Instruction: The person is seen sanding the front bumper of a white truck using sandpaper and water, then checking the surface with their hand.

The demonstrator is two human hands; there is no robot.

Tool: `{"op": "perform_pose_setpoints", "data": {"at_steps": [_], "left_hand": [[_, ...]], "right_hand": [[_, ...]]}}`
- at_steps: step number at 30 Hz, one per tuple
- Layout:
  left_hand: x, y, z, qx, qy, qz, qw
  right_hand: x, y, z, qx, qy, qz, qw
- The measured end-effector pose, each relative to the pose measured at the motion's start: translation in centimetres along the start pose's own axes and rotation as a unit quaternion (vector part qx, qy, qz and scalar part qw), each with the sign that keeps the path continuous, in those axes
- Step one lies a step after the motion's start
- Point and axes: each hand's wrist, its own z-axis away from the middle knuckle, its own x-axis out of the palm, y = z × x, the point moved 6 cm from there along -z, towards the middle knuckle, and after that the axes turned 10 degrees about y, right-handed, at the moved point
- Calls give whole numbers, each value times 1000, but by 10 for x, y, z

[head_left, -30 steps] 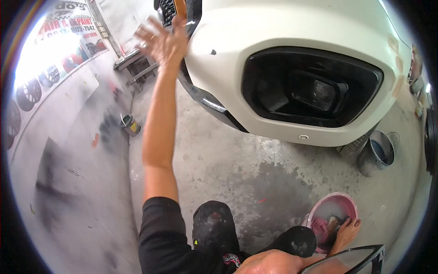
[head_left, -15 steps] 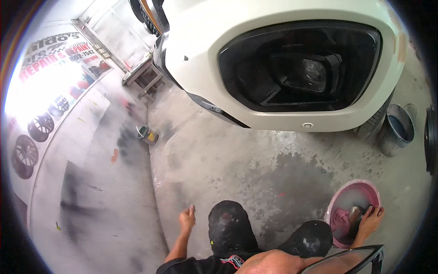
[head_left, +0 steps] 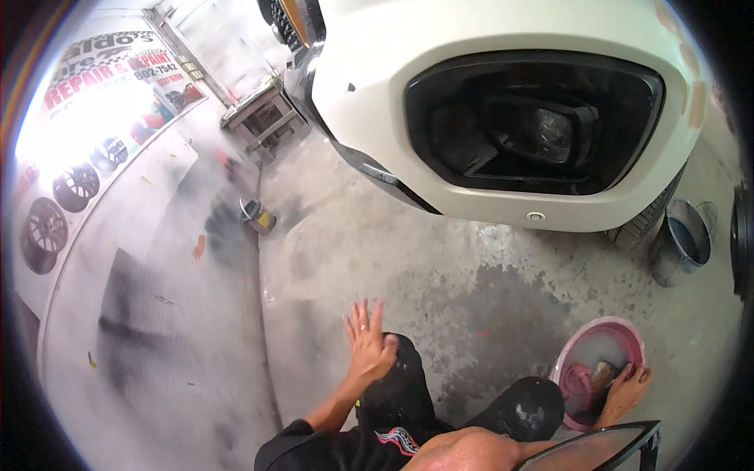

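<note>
My left hand [head_left: 369, 349] is raised in front of my left knee, fingers spread, holding nothing. A ring shows on one finger. Down at the right, my right hand [head_left: 626, 390] lies over the right rim of a pink basin [head_left: 562, 355], its fingers bent at the edge and appearing to grip it. Cloudy water fills part of the basin. A wet pink cloth [head_left: 577, 385] lies in it, and beside the cloth is a small brownish piece [head_left: 603, 372] whose kind I cannot make out.
A white car's bumper [head_left: 487, 206] with a dark opening [head_left: 471, 118] stands ahead. A dark bucket [head_left: 682, 243] is near its tyre [head_left: 640, 224]. A small can [head_left: 258, 216] stands along the left wall [head_left: 173, 314]. Wet patches mark the concrete floor [head_left: 503, 314].
My left hand has come up and to the right, from beside my left knee to in front of it, and its fingers have spread. My right hand stays at the basin's rim.
</note>
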Motion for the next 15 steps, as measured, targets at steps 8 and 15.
{"op": "perform_pose_setpoints", "data": {"at_steps": [8,15], "left_hand": [[-96,95,-138,243,278,58,927],[-145,158,-229,415,331,-97,842]], "right_hand": [[-3,-12,2,6,-11,4,1000],[-6,-16,-1,4,-28,-2,1000]]}}
